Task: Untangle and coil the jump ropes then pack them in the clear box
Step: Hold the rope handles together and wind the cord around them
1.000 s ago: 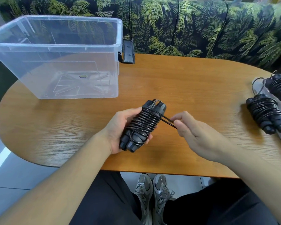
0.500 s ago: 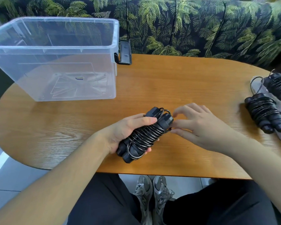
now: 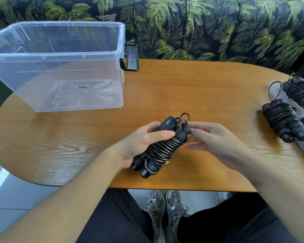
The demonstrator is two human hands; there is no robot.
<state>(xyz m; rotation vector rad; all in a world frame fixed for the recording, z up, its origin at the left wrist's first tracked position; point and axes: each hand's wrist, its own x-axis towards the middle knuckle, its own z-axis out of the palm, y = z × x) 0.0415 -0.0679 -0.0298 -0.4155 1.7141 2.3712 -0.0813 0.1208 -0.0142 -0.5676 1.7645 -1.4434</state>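
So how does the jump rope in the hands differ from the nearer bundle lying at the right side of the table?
The held jump rope is off the table, gripped by the left hand, with the right hand at its top end; the right-side bundle lies untouched. The held one leans right, the other leans left. Both are black, with cord wound around paired handles.

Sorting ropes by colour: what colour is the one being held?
Black, handles and cord alike: jump rope, head view.

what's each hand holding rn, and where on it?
Left hand grips the coiled jump rope around its wrapped middle. Right hand fingertips touch the bundle's top end; whether they pinch the cord there cannot be told.
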